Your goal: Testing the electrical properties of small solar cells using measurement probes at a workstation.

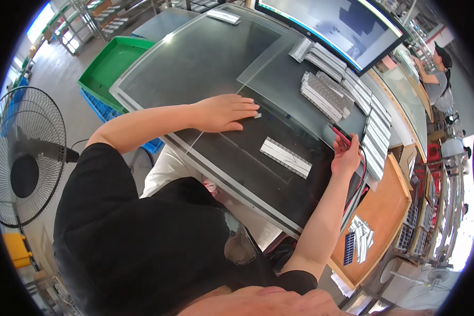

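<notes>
My left hand lies palm down on the dark tabletop, fingers stretched out. Beside its fingertips is a small pale piece. Pinched in my right hand, above the table's right side, are red and black test probes; red and black leads trail down past the wrist. Between the hands lies one flat white-and-grey segmented strip, touched by neither. To the right of the probes, more such strips are laid in rows.
A monitor stands at the back. More strips are stacked before it. A wooden tray at the right holds loose strips and a dark blue piece. On the left are a green bin and a fan. Another person works far right.
</notes>
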### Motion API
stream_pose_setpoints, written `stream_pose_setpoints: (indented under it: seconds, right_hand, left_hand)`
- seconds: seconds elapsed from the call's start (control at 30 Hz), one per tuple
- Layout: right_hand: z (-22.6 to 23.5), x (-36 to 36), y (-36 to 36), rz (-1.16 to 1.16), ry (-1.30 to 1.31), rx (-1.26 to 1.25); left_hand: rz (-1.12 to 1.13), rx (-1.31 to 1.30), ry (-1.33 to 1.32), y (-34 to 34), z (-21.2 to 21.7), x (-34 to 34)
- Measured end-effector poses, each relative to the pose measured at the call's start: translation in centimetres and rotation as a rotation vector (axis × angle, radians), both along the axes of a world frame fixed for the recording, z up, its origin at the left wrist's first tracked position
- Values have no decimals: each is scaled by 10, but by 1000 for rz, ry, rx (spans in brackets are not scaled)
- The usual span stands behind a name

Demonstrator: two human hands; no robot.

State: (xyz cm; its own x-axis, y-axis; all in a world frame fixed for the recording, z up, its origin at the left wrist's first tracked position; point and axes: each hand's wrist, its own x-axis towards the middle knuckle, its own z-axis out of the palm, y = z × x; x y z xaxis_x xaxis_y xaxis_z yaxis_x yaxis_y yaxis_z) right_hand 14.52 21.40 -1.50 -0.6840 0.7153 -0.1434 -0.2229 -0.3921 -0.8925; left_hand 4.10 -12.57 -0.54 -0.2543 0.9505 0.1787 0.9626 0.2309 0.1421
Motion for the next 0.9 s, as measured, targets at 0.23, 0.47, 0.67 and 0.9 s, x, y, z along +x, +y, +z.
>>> stream_pose_setpoints:
  seconds: [0.23, 0.47, 0.67, 0.9]
  right_hand:
    - [-2, 3, 1, 22, 20, 32]
    - [-1, 0, -2, 41, 10, 36]
    - [-3, 0, -1, 46, 0, 52]
    - [-7, 5, 9, 60, 16, 39]
  left_hand:
    - [-53, 187, -107, 14, 9, 5]
    - [-149, 196, -47, 81, -17, 6]
    - [-66, 47, -35, 31, -9, 2]
    - [83, 297, -188, -20, 4, 9]
